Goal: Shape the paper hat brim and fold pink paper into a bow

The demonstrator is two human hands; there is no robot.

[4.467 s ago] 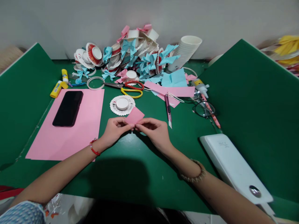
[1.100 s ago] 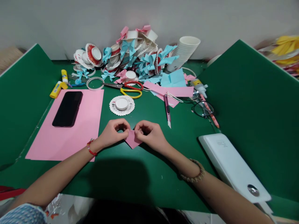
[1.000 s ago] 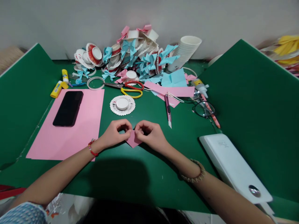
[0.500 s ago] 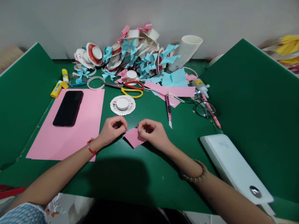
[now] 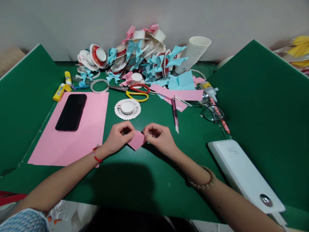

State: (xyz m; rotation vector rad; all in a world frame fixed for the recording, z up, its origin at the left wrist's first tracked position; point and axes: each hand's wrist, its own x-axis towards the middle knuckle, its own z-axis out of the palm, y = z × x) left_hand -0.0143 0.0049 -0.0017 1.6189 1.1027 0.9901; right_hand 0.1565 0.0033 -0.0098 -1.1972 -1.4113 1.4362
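A small folded piece of pink paper [image 5: 136,140] is between my hands, just above the green table. My left hand [image 5: 120,136] pinches its left edge between thumb and fingers. At the opposite edge, my right hand [image 5: 158,138] has its thumb and fingertips closed on the paper. The paper's lower end comes to a point. Just beyond my hands lies a white scalloped paper disc [image 5: 127,109] with a short round cup base standing up in its middle.
Scissors [image 5: 138,92] and a utility knife [image 5: 175,114] lie beyond my hands. A phone [image 5: 71,112] rests on pink sheets [image 5: 45,148] at left. At right are glasses [image 5: 212,113] and a white power bank [image 5: 246,174]. Behind stand paper-bow crafts [image 5: 134,50] and stacked cups [image 5: 193,54].
My left hand has moved right and now grips the paper's left edge. The right fingers have shifted to the paper's right edge, showing more of its face.
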